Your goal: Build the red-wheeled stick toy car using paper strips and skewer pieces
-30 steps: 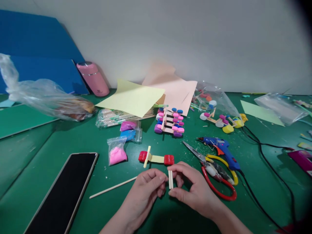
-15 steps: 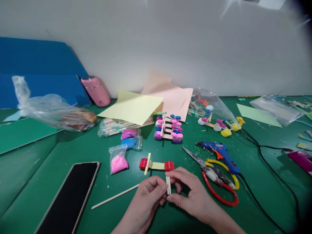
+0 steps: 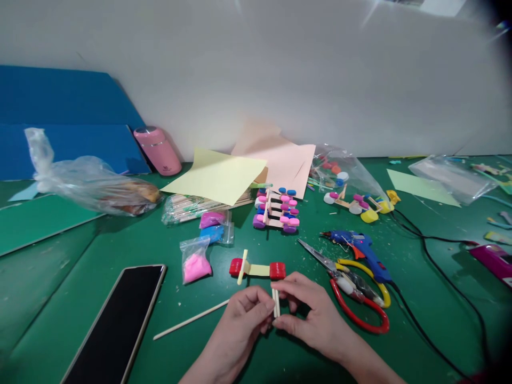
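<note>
Two short pale wooden sticks (image 3: 276, 303), side by side, stand between my hands near the front of the table. My left hand (image 3: 248, 320) pinches them from the left with thumb and fingers. My right hand (image 3: 310, 314) is closed on their two ends, thumb below and index finger above. Just beyond my fingers lies a small craft-stick car (image 3: 260, 270) with red wheels and a pale crosspiece. A longer thin stick (image 3: 192, 319) rests on the table left of my left hand.
Scissors (image 3: 360, 298) and a blue glue gun (image 3: 366, 250) with its cord lie to the right. A phone (image 3: 116, 325) is at left, near a bag of pink clay (image 3: 196, 266). Farther back are several small finished cars (image 3: 278, 210), yellow paper (image 3: 220, 173) and a pink flask (image 3: 159, 152).
My hands keep nearly the same grip on the two short sticks. The whole view has shifted very slightly; nothing else has visibly moved.
</note>
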The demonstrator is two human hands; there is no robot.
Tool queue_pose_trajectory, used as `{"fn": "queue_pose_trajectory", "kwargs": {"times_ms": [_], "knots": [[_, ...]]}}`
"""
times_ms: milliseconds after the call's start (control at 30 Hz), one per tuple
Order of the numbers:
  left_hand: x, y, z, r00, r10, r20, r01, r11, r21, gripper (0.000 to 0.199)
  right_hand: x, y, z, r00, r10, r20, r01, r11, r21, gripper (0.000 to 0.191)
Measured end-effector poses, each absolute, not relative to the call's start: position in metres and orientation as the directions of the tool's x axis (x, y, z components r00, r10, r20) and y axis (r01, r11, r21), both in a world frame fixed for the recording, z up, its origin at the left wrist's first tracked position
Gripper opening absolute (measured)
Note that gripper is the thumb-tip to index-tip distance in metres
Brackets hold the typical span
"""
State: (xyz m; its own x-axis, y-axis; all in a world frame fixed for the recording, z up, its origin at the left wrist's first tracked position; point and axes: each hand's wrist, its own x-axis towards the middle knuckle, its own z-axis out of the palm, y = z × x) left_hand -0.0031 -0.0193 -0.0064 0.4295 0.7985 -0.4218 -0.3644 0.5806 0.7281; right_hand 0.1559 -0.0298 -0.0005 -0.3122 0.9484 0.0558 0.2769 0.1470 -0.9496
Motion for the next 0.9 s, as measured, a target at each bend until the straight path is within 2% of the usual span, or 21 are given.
{"fn": "queue_pose_trajectory", "kwargs": {"times_ms": [367, 733, 900], "knots": [[-0.0035, -0.0199, -0.0032, 0.438, 0.789, -0.431, -0.371, 0.595, 0.713, 0.02, 0.1552, -0.03, -0.0004, -0.31, 0.948, 0.067, 0.284, 0.16, -0.946, 0.037], [-0.0028, -0.0172, -0.004, 0.42, 0.797, -0.434, -0.424, 0.595, 0.683, 0.015, 0.1563, -0.0326, -0.0008, -0.365, 0.928, 0.072, 0.287, 0.186, -0.94, 0.042], [-0.0033, -0.0188, -0.0052, 0.437, 0.791, -0.428, -0.44, 0.604, 0.665, 0.014, 0.1557, -0.0318, -0.0008, -0.336, 0.939, 0.07, 0.298, 0.177, -0.938, 0.047]]}}
